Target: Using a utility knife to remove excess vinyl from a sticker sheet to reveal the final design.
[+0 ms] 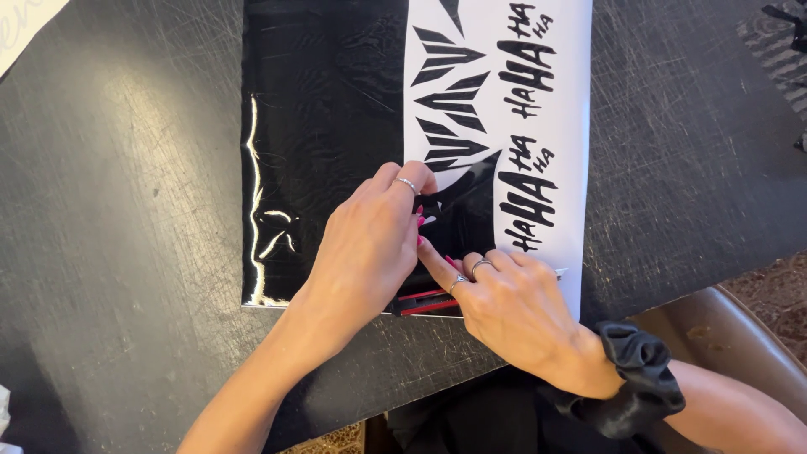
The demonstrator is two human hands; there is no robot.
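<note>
Glossy black vinyl sheet (328,126) on white backing lay lengthwise up the frame's centre, left hand (366,248) pinching its peeled edge, right hand (504,303) pressing flat just beside.

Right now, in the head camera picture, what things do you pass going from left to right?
Black table → shiny black sheet → left hand → right hand → black scrunchie

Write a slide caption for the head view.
Left hand and right hand peel black vinyl sheet from white backing.
</note>
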